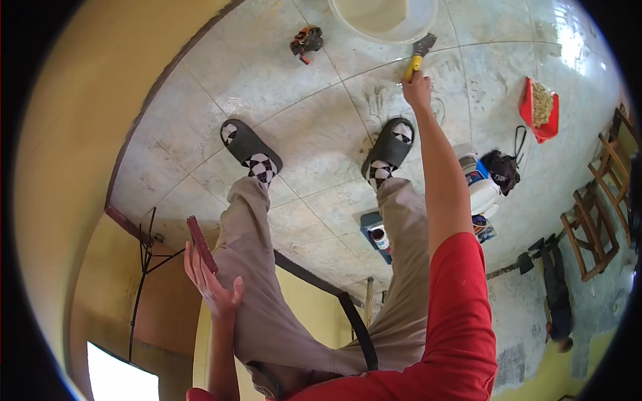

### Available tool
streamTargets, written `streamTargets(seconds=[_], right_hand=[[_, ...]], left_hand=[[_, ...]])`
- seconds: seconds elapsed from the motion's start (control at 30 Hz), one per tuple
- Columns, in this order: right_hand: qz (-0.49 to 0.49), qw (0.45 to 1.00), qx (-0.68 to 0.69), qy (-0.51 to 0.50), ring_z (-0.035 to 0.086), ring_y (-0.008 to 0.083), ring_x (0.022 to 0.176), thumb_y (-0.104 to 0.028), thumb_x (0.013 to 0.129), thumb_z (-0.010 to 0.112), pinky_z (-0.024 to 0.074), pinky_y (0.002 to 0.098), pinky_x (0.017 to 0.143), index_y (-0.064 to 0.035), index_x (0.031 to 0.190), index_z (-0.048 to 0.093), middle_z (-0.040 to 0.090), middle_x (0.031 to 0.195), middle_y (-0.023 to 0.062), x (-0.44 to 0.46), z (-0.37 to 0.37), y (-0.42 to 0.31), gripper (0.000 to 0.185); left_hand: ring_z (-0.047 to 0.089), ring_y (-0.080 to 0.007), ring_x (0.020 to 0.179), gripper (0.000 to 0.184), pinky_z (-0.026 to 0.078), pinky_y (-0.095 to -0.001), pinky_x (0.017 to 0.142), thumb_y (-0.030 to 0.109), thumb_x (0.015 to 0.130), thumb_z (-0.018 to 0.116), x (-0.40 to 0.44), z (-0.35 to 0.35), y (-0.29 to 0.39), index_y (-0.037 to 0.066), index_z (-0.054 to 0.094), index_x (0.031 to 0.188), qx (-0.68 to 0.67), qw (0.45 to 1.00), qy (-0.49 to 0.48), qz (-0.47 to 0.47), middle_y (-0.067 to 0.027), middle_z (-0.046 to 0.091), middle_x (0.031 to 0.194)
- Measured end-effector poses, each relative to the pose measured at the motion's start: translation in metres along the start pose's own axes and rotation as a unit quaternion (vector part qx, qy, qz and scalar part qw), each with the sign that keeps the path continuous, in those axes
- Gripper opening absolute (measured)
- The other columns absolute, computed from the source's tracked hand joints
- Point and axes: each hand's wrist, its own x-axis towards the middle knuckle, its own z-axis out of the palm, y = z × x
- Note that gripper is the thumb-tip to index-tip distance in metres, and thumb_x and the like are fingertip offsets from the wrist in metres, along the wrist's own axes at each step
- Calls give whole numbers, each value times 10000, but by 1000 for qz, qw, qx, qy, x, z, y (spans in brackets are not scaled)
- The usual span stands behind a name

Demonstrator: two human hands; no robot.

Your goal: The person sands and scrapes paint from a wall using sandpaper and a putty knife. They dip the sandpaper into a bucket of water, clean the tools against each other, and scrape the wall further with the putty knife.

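My right hand [417, 90] is closed round the yellow handle of a putty knife [414, 63]. The knife's broad, stained blade points away from me, close to the rim of a white bucket [374, 37] with pale contents. My left hand [215, 286] is raised beside my left knee, fingers long and thumb apart. A dark red flat piece [202, 244], seen nearly edge-on, lies against its fingers; its exact kind is unclear.
On the smeared tile floor are a crumpled dark wrapper [307, 43], a red dustpan [540, 110] with crumbly debris, a white tub [483, 190], a black bag [501, 170] and a blue tray [376, 237]. Wooden chairs [590, 230] and another person [556, 287] are off right.
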Motion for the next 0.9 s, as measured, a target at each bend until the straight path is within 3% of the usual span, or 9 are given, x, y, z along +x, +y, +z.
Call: streamTargets(seconds=[0.07,0.2,0.27,0.3,0.33,0.43,0.53,0.73,0.9], right_hand=[[-37,997,15,63,637,481,1065,-315,869,698,526,534,902,40,1169,521,651,1059,327,-3,4,-7,498],[67,989,89,102,667,487,969,-350,829,728,539,515,874,37,1109,552,685,1025,289,8,-8,-21,510],[42,996,71,-40,709,424,929,-367,832,690,572,466,837,15,1059,588,706,992,238,8,-17,-13,456],[139,959,193,-155,740,342,882,-370,850,635,603,433,778,-17,1027,619,715,947,181,0,-34,-20,395],[137,960,185,-158,740,342,882,-370,850,635,603,433,778,-17,1027,619,715,947,181,-16,-49,-30,395],[245,815,465,-245,731,295,835,-316,893,553,613,445,763,-44,1076,590,694,972,136,-56,-85,-31,330],[224,700,603,-310,521,174,558,-261,935,475,497,349,546,-64,1044,540,557,770,58,-97,-116,-14,234],[160,748,570,-299,364,64,505,-330,987,524,273,240,427,-87,1028,497,478,684,-4,-182,-237,-80,247],[84,742,573,-339,475,79,547,-322,1017,530,322,215,435,-68,1071,598,570,845,35,-264,-301,-150,268]], left_hand=[[362,-513,1404,918,316,-607,1114,630,943,503,2,-3,1,-129,401,1449,11,1000,-18,-6,-297,430,1469],[369,-500,1405,902,310,-597,1128,617,945,507,14,-2,1,-122,409,1452,39,998,-38,6,-284,451,1462],[372,-492,1407,867,318,-586,1129,571,937,546,17,-3,1,-121,419,1444,34,998,-43,13,-281,461,1454],[375,-484,1409,834,325,-575,1131,526,930,584,17,-1,3,-119,430,1435,22,999,-45,17,-278,471,1446],[375,-484,1409,834,325,-575,1131,526,930,584,16,1,6,-119,430,1435,17,999,-47,9,-278,471,1446],[380,-466,1415,772,337,-544,1143,423,898,655,19,5,14,-103,450,1425,2,998,-51,28,-268,479,1450],[389,-440,1421,725,348,-520,1152,364,842,705,22,13,21,-66,506,1390,-3,998,-32,49,-209,514,1443],[392,-358,1436,711,368,-490,1141,386,859,703,4,28,30,-15,509,1414,-41,997,-47,43,-138,524,1460],[385,-401,1431,678,347,-473,1159,367,902,667,-11,22,30,-6,493,1440,-149,988,-27,13,-166,529,1451]])
